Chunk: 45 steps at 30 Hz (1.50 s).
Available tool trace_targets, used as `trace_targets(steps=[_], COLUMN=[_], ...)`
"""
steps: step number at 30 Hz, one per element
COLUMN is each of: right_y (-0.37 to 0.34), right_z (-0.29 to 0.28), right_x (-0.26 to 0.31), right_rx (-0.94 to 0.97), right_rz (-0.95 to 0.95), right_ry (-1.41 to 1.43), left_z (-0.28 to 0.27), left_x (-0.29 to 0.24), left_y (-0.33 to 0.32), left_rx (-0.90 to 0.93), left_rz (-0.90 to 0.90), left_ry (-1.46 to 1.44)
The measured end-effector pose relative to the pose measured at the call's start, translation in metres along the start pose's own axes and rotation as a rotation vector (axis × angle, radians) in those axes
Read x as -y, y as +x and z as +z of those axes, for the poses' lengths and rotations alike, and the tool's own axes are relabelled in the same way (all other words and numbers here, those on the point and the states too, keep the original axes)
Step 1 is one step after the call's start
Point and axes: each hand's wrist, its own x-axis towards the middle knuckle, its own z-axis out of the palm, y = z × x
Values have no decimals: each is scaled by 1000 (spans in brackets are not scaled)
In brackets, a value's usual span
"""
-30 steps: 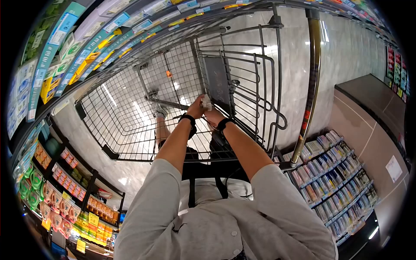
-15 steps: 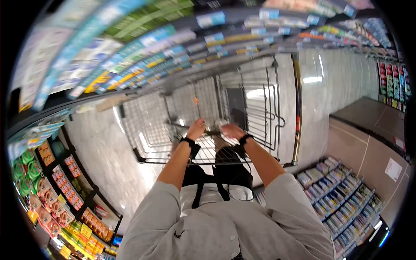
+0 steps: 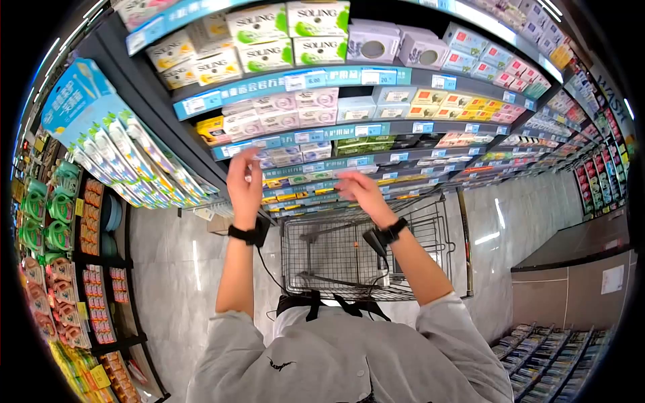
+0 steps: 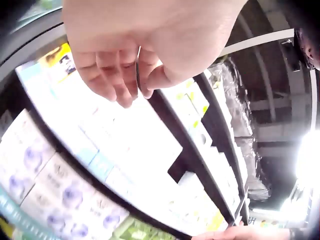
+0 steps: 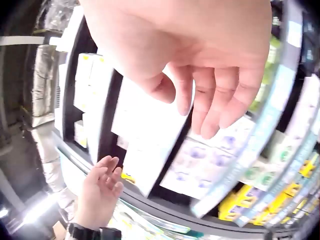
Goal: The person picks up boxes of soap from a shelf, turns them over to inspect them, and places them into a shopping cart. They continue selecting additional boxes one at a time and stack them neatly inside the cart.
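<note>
Now, nearest on my feed, a wire shopping cart stands low down on the near side, all dark mesh. Past it I'm seeing white boxes with violet-blue flowers, packed side by side on the dark shelving. Over to the fingers: the left hand is loosely curved, thumb close to the fingertips, nothing in its grasp; the right hand is softly bent too, a modest gap at the thumb, also holding nothing. Those flowered boxes lie just beyond the fingertips; touching or not, I can't tell. Above them, SOLING boxes, green and yellow on white. Away at far right, red packs on display.
</note>
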Motion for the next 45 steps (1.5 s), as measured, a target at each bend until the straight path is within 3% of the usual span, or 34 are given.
trace_targets(steps=[4,6,9,13,17,19,21,23,25,27,31,33,37,39,41,43,45], right_y=[47,72,94,99,96,92,88,80,64,46,2,-24,-117,-168,-210,-237,-254], right_z=[61,76,87,95,90,83,73,61,46,27,-19,-45,-78,-95,-115,-132,-149], right_x=[69,77,91,108,110,112,114,114,114,104,52,-6,-122,-167,-210,-232,-276], right_rx=[9,-34,-52,-99,-61,-36,-19,49,88,128,247,489,609,517,368,199,38], right_rz=[-247,-361,-296,-212,-184,-175,-135,-113,-99,-66,157,434,744,852,910,913,842], right_ry=[-129,-168,-288,-184,-192,-207,-200,-159,-124,-80,-1,86,81,314,441,424,345], left_z=[-7,5,16,23,28,24,19,15,2,-6,4,32,108,138,173,206,240], left_x=[-9,13,25,27,53,50,51,36,12,-18,-11,4,20,12,22,30,26], left_y=[59,75,96,116,127,124,116,91,57,23,-55,-111,-230,-268,-309,-344,-358], left_rx=[-98,-27,93,209,234,206,193,79,56,10,325,553,988,1145,1353,1381,1397], left_rz=[49,2,-77,-191,-50,-48,-99,-41,-208,-259,-445,-598,-701,-842,-866,-935,-1409], left_ry=[-103,-151,-125,-245,-93,-114,-317,-460,-420,-495,-450,-422,-513,-507,-373,-410,-366])
